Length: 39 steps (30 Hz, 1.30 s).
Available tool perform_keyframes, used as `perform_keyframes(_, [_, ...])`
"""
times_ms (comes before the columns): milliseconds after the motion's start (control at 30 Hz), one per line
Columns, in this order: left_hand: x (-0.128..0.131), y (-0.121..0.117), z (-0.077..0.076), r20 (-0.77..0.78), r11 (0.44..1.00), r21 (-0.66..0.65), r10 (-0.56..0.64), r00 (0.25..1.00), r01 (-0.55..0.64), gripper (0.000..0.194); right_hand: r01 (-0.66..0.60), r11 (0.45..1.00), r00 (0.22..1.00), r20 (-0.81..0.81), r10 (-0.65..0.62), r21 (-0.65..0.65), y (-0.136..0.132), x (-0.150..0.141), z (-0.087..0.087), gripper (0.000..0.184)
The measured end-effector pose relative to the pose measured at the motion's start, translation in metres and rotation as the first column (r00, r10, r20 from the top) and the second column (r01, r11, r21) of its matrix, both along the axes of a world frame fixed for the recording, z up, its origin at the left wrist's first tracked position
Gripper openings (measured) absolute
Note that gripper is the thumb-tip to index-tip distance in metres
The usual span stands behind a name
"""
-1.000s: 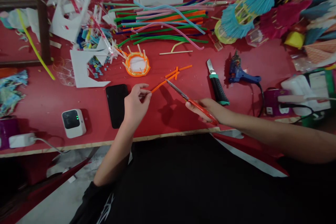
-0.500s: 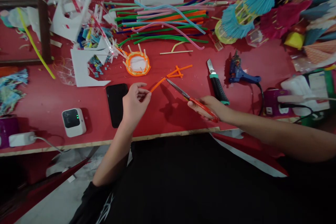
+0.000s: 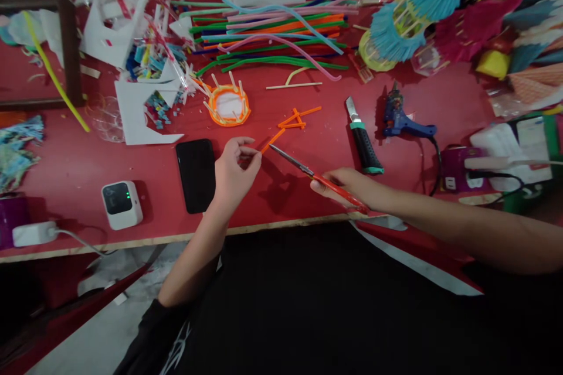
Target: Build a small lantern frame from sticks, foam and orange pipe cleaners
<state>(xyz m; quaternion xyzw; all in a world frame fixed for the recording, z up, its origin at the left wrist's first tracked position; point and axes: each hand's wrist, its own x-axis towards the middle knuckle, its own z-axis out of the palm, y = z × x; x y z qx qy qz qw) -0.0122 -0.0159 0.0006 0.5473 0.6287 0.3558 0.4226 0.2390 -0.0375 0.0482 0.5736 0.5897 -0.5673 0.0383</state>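
Observation:
My left hand point(image 3: 234, 174) pinches the near end of a short orange pipe cleaner piece point(image 3: 272, 139) above the red table point(image 3: 79, 164). My right hand point(image 3: 347, 186) grips red-handled scissors point(image 3: 308, 170); their blades point left and up, with the tip just below the orange piece. A few cut orange pieces point(image 3: 297, 120) lie on the table just beyond the tip. A small round orange-rimmed frame with upright sticks point(image 3: 229, 104) sits further back to the left.
A black phone point(image 3: 196, 174) lies left of my left hand, a small white device point(image 3: 119, 204) further left. A utility knife point(image 3: 363, 139) and blue glue gun point(image 3: 402, 122) lie to the right. Long pipe cleaners point(image 3: 272, 35) are piled at the back, paper scraps point(image 3: 145, 70) at back left.
The orange piece in my left hand got shorter: a cut length now lies with the other pieces. My left hand moved slightly right; the scissors drew back toward me.

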Motion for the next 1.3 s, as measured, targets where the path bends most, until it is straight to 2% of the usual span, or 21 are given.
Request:
perform_keyframes(267, [0.002,0.002,-0.002,0.025,1.0,0.006,-0.004,1.0,0.004,0.024,0.022,1.0,1.0,0.004,-0.022,0.014,-0.002,0.0,0.003,0.074])
perform_keyframes(400, [0.004,0.009,-0.002,0.003,0.999,0.023,-0.042,0.999,0.042,0.023,0.087,0.996,0.996,-0.016,-0.087,-0.004,-0.004,0.001,0.004,0.072])
perform_keyframes(533, [0.009,0.019,-0.001,-0.035,0.993,0.046,-0.105,0.994,0.107,0.022,0.22,0.968,0.974,-0.026,-0.224,-0.118,-0.009,-0.002,0.006,0.068])
perform_keyframes(867, [0.026,0.043,-0.004,-0.264,0.963,0.119,-0.204,0.943,0.242,0.026,0.346,0.913,0.932,-0.035,-0.362,-0.215,-0.011,-0.005,0.001,0.068])
perform_keyframes(1300, [0.032,0.048,-0.007,-0.334,0.969,0.09,-0.189,0.923,0.231,0.025,0.339,0.905,0.929,-0.06,-0.366,-0.258,-0.008,-0.001,-0.007,0.061])
